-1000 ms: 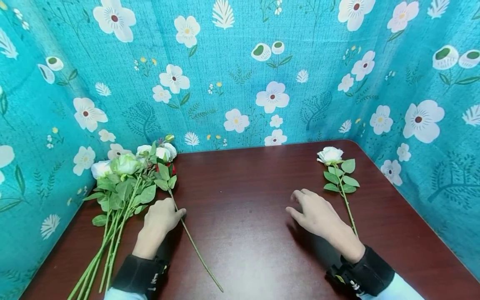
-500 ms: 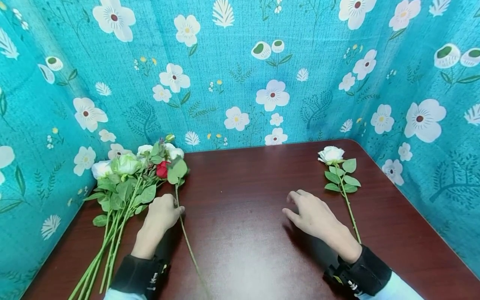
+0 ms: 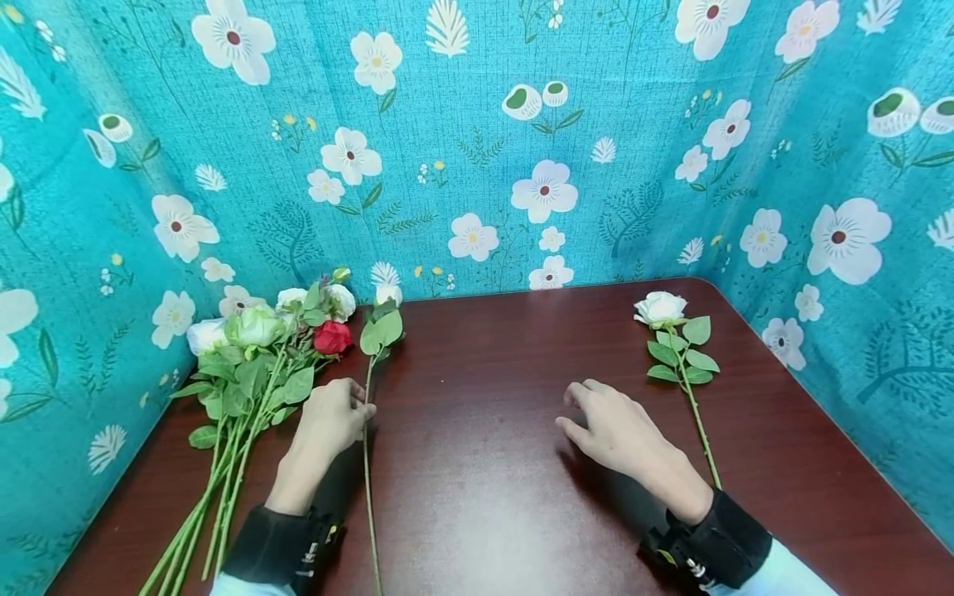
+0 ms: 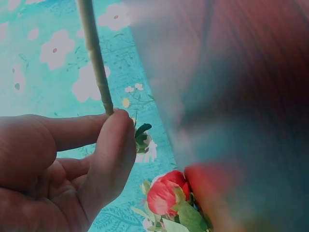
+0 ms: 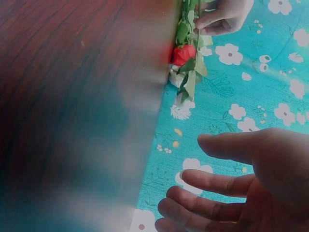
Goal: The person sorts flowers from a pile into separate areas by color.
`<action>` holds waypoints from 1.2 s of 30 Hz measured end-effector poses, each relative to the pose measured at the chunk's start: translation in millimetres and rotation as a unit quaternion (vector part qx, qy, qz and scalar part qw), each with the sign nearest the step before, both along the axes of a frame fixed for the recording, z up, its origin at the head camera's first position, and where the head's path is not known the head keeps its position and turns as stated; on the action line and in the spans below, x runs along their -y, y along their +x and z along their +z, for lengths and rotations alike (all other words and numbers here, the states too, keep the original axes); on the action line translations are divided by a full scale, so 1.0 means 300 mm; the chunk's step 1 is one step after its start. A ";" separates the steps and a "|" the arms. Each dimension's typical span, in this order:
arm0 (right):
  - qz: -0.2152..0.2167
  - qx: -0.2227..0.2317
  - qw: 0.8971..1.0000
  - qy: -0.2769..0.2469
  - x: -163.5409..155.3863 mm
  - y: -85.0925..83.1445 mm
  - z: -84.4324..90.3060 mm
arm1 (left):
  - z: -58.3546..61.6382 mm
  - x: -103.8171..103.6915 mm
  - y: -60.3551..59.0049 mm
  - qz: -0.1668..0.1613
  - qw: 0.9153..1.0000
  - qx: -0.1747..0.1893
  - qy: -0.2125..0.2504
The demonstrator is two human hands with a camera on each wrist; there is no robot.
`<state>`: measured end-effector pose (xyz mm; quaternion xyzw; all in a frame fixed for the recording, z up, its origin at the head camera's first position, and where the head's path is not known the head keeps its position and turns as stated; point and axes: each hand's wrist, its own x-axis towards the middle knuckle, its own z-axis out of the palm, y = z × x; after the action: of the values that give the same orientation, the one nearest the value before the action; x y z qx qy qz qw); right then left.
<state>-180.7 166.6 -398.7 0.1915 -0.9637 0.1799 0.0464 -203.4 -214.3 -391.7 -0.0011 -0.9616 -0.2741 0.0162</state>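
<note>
- Here the table (image 3: 522, 497), dark red-brown wood, fills the lower half of the head view, hemmed by teal flowered cloth (image 3: 477, 165) on three sides.
- A bunch of flowers (image 3: 253, 364) lies along the table's left edge, heads toward the far corner, stems trailing back toward the person; a red rose (image 3: 332, 337) shows at its right side.
- The white-budded flower (image 3: 371, 389) is the one in hand: it lies just right of the bunch, its long axis running nearly straight away from the person, bud at the far end by the cloth, bare stem reaching back past the wrist to the near edge.
- A single white rose (image 3: 674, 356) lies well apart on the right side, also pointing head-away, just beyond the right hand.
- The left hand (image 3: 333, 414) pinches that stem between thumb and fingertips, roughly at mid-length; the wrist view shows the fingers (image 4: 113, 145) closed on it.
- The right hand (image 3: 614, 430) holds nothing, fingers loosely spread above the wood, nearer the lone rose than the held flower.
</note>
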 end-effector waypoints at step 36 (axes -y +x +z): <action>0.060 -0.033 0.987 -0.147 0.104 0.009 0.009 | 0.085 -0.224 0.059 -0.057 0.983 0.013 0.175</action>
<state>-178.0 135.4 -396.1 0.2460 -0.9115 0.3158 0.0948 -185.7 -147.2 -366.1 -0.0498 -0.8973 -0.4385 -0.0118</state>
